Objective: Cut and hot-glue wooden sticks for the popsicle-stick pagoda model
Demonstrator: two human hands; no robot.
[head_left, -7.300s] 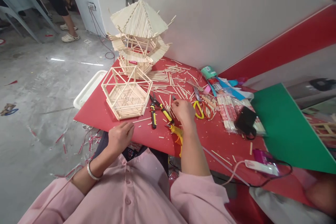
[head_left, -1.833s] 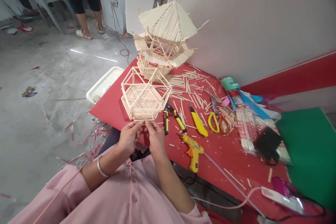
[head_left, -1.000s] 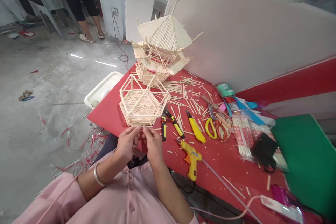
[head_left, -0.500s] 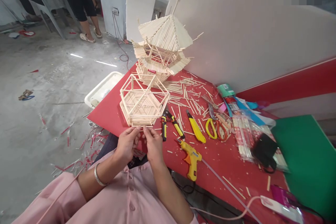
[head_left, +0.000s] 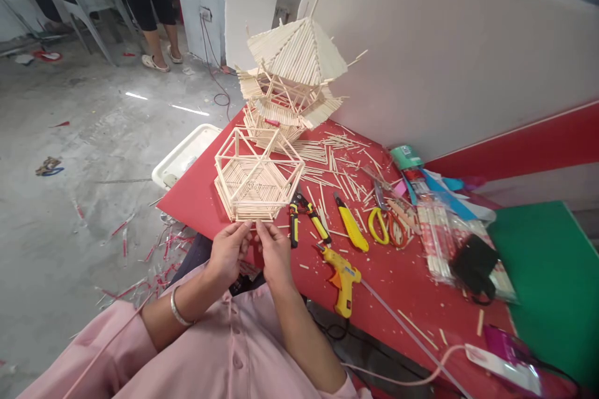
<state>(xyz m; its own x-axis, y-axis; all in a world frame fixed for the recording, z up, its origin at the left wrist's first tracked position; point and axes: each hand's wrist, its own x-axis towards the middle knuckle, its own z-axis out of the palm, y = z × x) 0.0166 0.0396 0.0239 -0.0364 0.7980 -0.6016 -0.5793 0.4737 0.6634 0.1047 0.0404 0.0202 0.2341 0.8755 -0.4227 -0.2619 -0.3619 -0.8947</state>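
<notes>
Looked like the fitting stage — left hand (head_left: pixel 229 254) and right hand (head_left: pixel 275 255) both pinched what seemed a thin stick (head_left: pixel 253 221) at the near edge of the hexagonal frame (head_left: pixel 253 186), which sat on the left of the red tabletop (head_left: pixel 397 287). I'd say the next move called for light, even pressure. Frame was pale wood, ribbed in nested hexagons — glue gun (head_left: pixel 345 274), yellow plastic, lay right.

A hexagonal frame (head_left: pixel 253 186) of pale wooden sticks sits upright at ten o'clock on that red table (head_left: pixel 187 201). Its floor is packed with nested rings of sticks; thin posts carry an open rim. Parallel sticks line its six o'clock side.
</notes>
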